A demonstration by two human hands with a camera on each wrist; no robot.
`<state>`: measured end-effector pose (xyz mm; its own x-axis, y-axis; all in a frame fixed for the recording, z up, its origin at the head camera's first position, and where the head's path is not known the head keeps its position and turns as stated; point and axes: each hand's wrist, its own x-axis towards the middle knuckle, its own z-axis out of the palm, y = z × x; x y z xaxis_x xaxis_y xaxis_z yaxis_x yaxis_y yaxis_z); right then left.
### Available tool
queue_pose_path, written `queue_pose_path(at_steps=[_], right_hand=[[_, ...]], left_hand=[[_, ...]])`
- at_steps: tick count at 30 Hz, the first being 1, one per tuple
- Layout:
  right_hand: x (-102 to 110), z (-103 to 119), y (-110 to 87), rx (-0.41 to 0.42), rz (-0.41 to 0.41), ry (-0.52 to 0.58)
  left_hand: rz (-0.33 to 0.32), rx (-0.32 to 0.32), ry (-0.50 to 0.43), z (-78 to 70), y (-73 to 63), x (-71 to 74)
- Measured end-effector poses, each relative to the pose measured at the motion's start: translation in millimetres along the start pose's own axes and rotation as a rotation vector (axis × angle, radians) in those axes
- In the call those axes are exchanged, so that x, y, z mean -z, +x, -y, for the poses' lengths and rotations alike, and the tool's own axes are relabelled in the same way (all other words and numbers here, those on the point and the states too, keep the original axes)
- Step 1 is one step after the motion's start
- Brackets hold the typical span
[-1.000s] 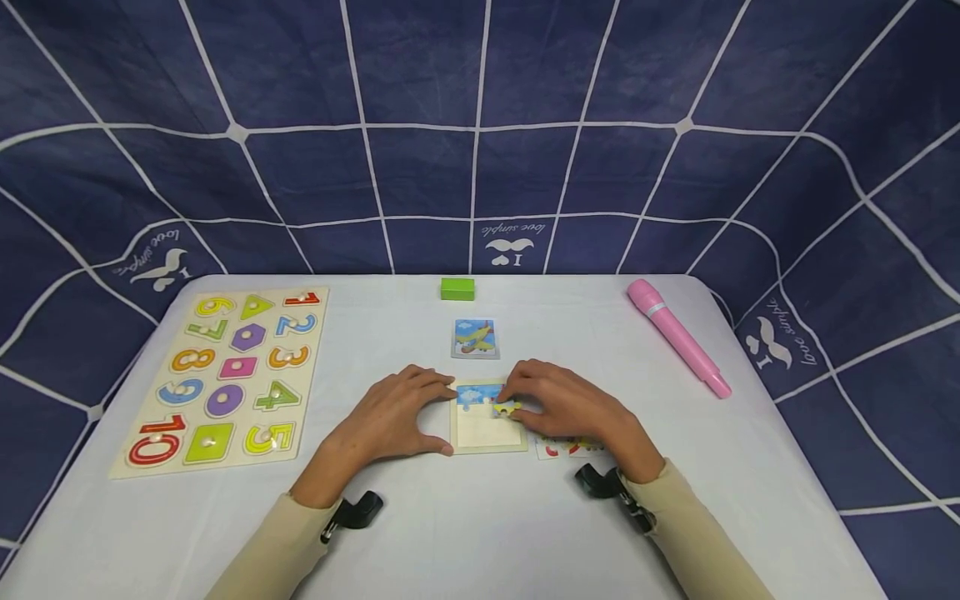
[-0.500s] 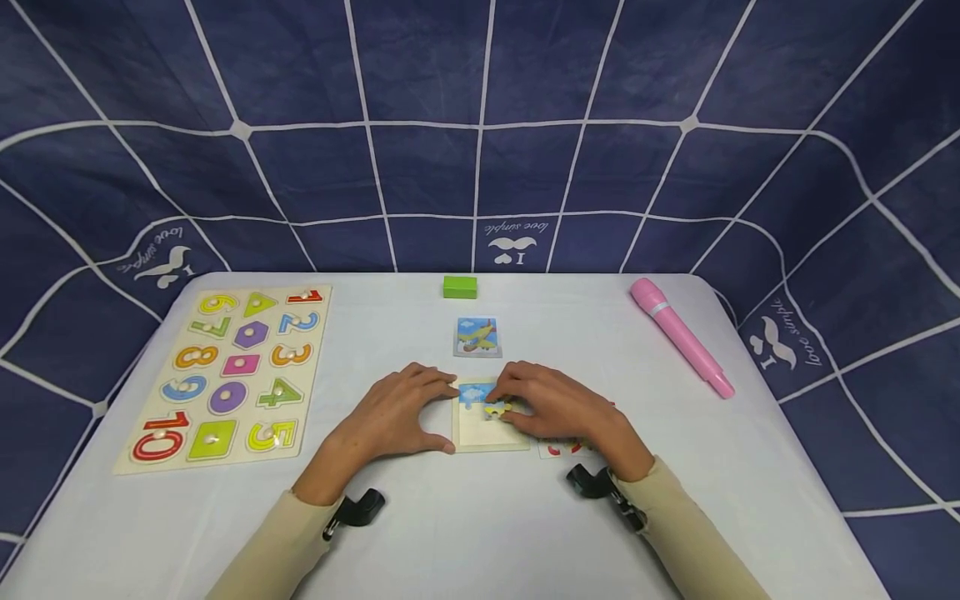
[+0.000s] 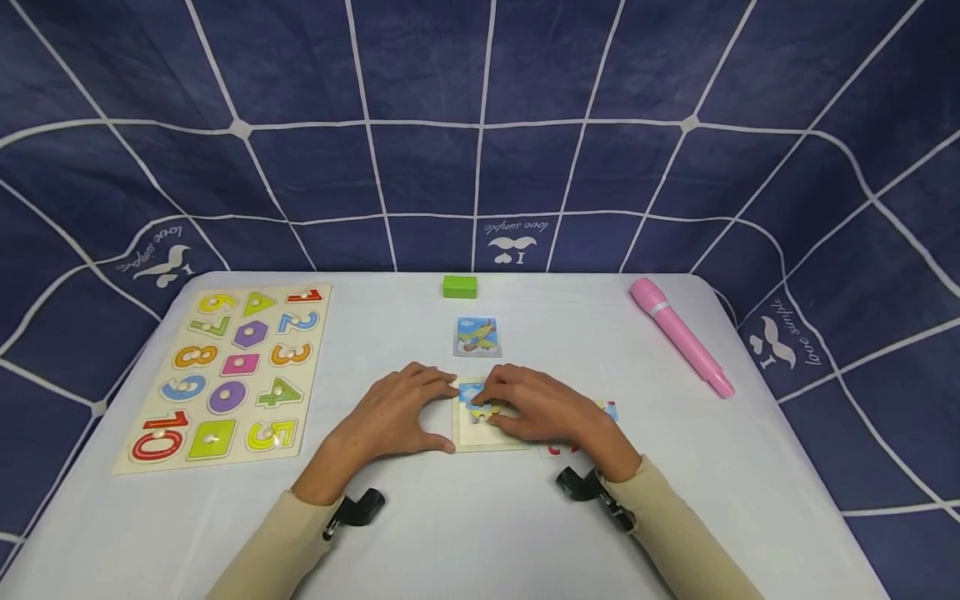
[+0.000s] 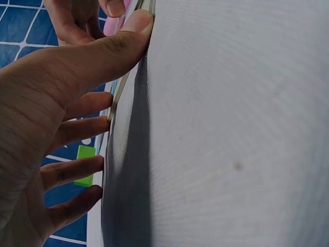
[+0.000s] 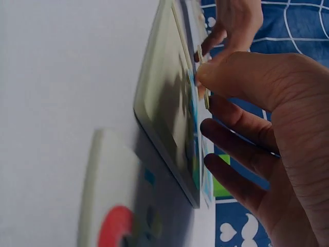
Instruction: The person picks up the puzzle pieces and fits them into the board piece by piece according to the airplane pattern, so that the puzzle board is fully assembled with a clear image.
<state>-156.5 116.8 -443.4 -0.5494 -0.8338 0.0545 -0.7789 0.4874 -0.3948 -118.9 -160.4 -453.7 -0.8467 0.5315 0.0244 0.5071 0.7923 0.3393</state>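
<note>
Moved: yellow-marked puzzle piece [image 3: 481, 415], leftward across puzzle tray [image 3: 467, 439], pinched by right hand [image 3: 538, 406]. Position: raised above tray's left part, near sky pieces [image 3: 467, 392]; apparently being aligned, not yet seated. Left hand [image 3: 390, 414]: spread wide, touching tray's left edge.

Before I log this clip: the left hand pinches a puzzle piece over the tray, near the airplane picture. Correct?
No, wrong hand: the head view shows the right hand pinching the puzzle piece over the tray, near the airplane picture.
</note>
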Motion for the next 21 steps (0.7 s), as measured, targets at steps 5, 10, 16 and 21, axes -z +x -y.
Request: queue_pose_path(at_steps=[5,10,16,21], right_hand=[[-5.2,3.4,2.7,0.014,-0.003,-0.013],[-9.5,6.2,3.8,0.034,-0.024,-0.030],[-14.1,7.6,6.5,0.048,-0.051,-0.083],[-16.2,7.9,8.0,0.054,-0.074,-0.100]], left_hand=[[0.000,-0.004,-0.001,0.2,-0.3,0.7],[0.005,-0.003,0.002,0.2,-0.6,-0.2],[-0.003,-0.003,0.004,-0.5,-0.9,-0.7],[-0.012,-0.014,0.004,0.5,-0.2,-0.7]])
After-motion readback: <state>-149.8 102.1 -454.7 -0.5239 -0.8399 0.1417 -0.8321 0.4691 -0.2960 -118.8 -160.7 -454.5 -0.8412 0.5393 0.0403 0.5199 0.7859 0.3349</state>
